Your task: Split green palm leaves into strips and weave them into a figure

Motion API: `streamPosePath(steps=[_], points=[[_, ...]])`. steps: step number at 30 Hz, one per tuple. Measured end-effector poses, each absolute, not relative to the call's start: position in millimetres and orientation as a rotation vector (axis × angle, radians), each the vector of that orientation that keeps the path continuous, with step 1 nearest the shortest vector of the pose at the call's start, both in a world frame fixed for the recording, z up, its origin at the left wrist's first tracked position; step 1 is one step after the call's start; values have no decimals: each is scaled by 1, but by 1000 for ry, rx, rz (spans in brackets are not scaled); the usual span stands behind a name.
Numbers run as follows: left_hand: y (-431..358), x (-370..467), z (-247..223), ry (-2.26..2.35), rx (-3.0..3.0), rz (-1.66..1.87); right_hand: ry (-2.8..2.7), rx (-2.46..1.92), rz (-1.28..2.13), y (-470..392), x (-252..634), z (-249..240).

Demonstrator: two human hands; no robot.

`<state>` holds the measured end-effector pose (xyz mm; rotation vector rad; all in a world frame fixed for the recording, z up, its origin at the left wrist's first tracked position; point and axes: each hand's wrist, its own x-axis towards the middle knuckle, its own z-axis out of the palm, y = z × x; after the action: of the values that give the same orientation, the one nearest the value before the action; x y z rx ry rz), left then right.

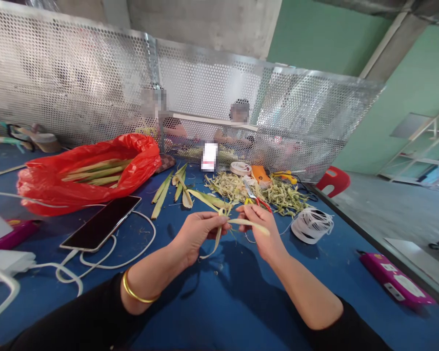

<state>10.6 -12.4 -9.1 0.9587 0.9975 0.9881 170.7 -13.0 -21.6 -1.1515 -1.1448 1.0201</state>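
Observation:
My left hand (203, 231) is closed, thumb and forefinger pinching a folded pale green-yellow leaf strip (218, 239). One end of it hangs below the fingers, and another pale length (250, 225) reaches right, passing in front of my right hand (265, 231). The fingers of that hand are curled together close to the left fingertips; what lies between them is hidden. Just beyond the hands are red-handled scissors (261, 202) and a pile of leaf shreds (225, 187). Longer cut leaf pieces (162, 194) lie to the left.
A red plastic bag (44, 195) of long leaves sits left, behind a cabled phone (102, 224). At right are a white cord roll (309, 226) and a purple box (395, 280). A lit phone (209, 157) stands before a perforated metal screen (212, 68), with people behind it.

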Motion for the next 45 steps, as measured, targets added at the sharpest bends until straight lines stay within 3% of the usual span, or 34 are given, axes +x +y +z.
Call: streamPosePath(steps=[6, 16, 23, 34, 41, 45], points=[[-12, 10, -13, 976, 896, 1216, -1450, -1202, 1353, -31, 155, -20], [-13, 14, -16, 943, 952, 1135, -1413, -1141, 1320, -43, 143, -20], [-15, 12, -6, 986, 829, 1244, -1516, -1039, 1590, -54, 140, -11], [-13, 13, -8, 1012, 857, 1155, -1485, -1137, 1446, -46, 141, -23], [-12, 9, -9, 953, 930, 1059, -969, -1092, 1226, -34, 149, -21], [-13, 8, -10, 920, 967, 960, -978, -1066, 1150, -31, 155, -21]])
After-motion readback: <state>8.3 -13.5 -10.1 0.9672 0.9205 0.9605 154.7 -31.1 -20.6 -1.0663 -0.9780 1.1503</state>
